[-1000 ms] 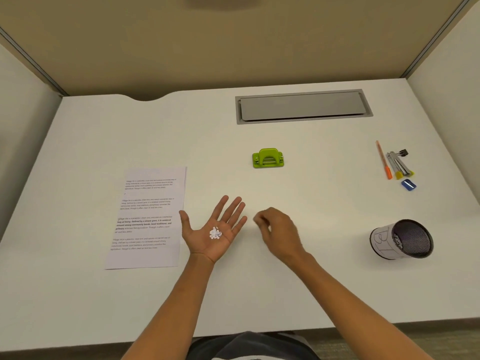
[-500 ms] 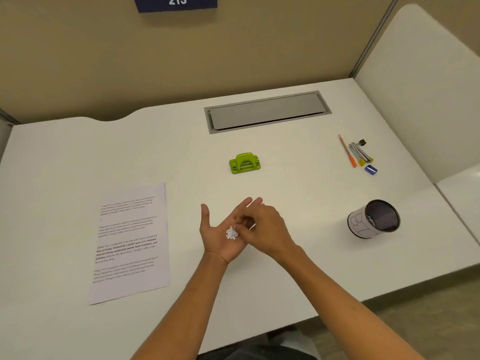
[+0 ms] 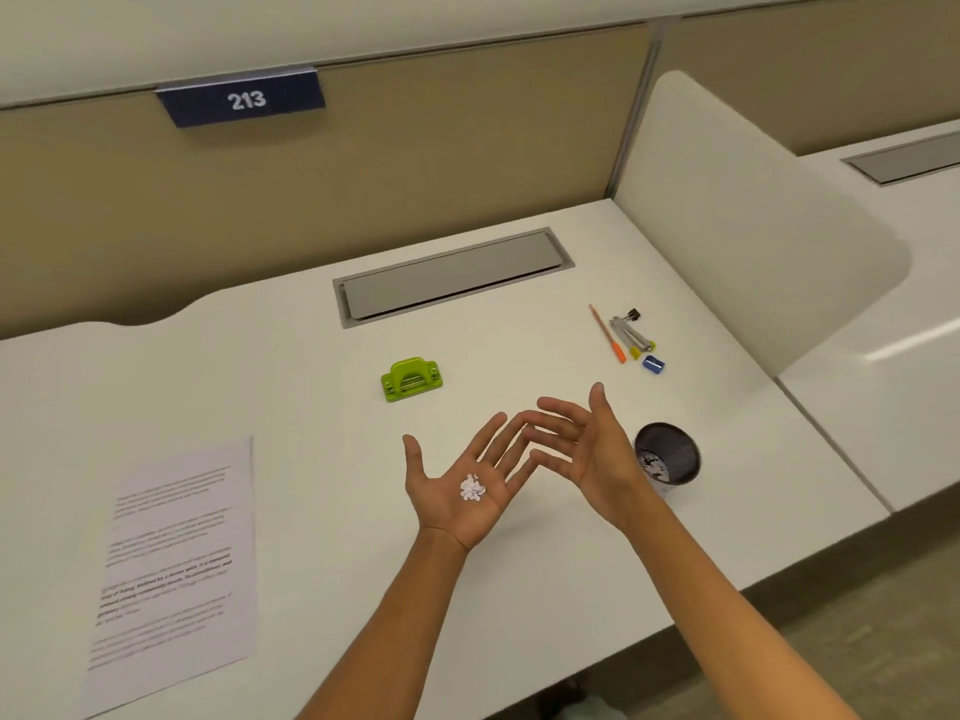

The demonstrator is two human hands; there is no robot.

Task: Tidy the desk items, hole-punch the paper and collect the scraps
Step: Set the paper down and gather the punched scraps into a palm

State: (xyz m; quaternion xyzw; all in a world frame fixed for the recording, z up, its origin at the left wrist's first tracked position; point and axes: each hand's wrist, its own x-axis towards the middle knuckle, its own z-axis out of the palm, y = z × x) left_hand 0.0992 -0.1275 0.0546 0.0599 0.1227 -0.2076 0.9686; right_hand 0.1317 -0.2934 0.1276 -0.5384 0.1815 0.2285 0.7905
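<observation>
My left hand [image 3: 462,485] is held palm up over the white desk [image 3: 291,407], fingers spread, with a small heap of white paper scraps [image 3: 471,488] resting in the palm. My right hand [image 3: 587,449] stands edge-on just right of it, fingers apart and empty, its fingertips near the left fingers. A green hole punch [image 3: 411,379] sits beyond the hands. The printed paper sheet [image 3: 174,563] lies flat at the left. A black mesh pen cup [image 3: 667,457] lies on its side just right of my right hand, partly hidden by it.
An orange pen [image 3: 607,333], a stapler with a binder clip [image 3: 629,332] and a blue sharpener [image 3: 653,364] lie together at the far right. A grey cable hatch [image 3: 452,278] is set in the desk's back. A white divider panel [image 3: 748,226] bounds the right side.
My right hand has lifted out of the left palm and opened beside it. The view has tilted up and swung right, showing the 213 sign and the neighbouring desk.
</observation>
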